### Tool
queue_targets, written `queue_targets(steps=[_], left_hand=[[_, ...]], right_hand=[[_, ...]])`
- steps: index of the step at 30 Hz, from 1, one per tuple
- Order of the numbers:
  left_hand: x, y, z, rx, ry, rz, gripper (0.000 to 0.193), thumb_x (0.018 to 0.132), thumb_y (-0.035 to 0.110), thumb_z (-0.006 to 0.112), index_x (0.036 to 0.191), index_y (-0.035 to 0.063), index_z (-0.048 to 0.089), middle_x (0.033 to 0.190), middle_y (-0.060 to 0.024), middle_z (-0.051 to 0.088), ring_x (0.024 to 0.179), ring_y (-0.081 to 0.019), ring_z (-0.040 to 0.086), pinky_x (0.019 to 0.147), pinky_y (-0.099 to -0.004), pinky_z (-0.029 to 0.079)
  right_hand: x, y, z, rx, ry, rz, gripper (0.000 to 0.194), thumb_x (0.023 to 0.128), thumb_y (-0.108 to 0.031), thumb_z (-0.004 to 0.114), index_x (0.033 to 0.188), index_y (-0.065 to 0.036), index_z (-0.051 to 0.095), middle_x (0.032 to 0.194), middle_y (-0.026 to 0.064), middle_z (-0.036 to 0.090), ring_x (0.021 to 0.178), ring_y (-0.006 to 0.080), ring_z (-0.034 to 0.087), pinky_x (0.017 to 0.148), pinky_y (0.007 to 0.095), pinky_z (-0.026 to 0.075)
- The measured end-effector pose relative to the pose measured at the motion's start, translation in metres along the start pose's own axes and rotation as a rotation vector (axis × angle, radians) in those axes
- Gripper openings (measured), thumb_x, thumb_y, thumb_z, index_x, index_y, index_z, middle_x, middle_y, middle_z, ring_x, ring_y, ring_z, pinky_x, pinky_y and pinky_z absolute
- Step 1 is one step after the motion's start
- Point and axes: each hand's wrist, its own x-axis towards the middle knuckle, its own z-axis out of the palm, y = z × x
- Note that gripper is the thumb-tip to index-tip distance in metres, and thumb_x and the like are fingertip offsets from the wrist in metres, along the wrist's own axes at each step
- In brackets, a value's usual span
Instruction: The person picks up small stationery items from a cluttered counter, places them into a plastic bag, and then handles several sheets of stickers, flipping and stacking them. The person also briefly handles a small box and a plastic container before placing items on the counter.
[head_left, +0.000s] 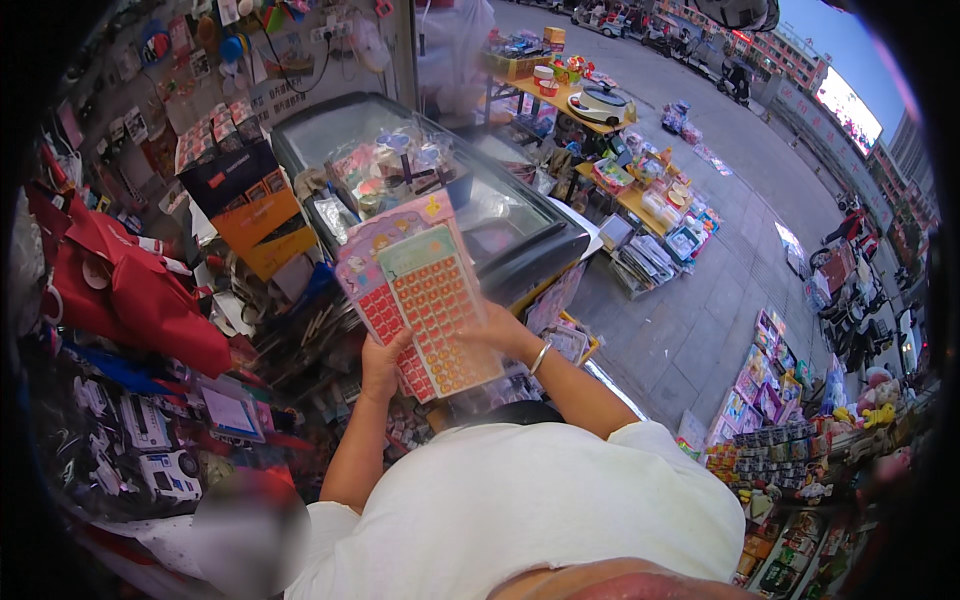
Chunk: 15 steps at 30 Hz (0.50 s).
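My left hand (386, 364) grips the lower left of a sticker sheet (401, 352) with a purple and pink illustrated top and rows of red stickers. Over it lies a second sheet (439, 315), green at the top, with rows of orange, red and yellow round stickers. My right hand (491, 330), with a bracelet on its wrist, holds that sheet at its right edge. The two sheets overlap, tilted, in front of my chest. Just beyond them is a glass-topped chest freezer (517, 217) with packaged goods on its lid.
An orange and black carton (251, 206) and red fabric bags (127, 285) are at the left. White toy vehicles (169, 476) sit lower left. Tables with goods, one bearing an electric pot (600, 105), line the pavement. Boxed toys (750, 382) stand at the right.
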Motion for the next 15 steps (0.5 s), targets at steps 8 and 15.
queue_targets(steps=[8,15], left_hand=[[-0.007,0.007,0.021,-0.071,0.020,0.021,0.046,0.080,0.010,0.074,0.120,0.0040,0.050,0.110,-0.0067,0.064,0.096,-0.0163,0.063,0.084,-0.0316,0.051],[-0.011,0.010,0.024,-0.030,0.022,-0.050,0.047,0.079,0.005,0.073,0.120,0.0027,0.050,0.107,-0.0090,0.064,0.095,-0.0189,0.064,0.085,-0.0335,0.052]], right_hand=[[-0.017,-0.032,0.003,-0.078,0.021,0.075,0.041,0.081,-0.025,0.073,0.112,0.000,0.062,0.098,0.0078,0.068,0.085,0.0145,0.065,0.078,0.0304,0.052],[-0.031,-0.054,0.008,-0.071,0.039,0.132,0.043,0.083,-0.030,0.070,0.114,-0.003,0.059,0.092,0.0037,0.065,0.075,0.0113,0.061,0.068,0.0274,0.050]])
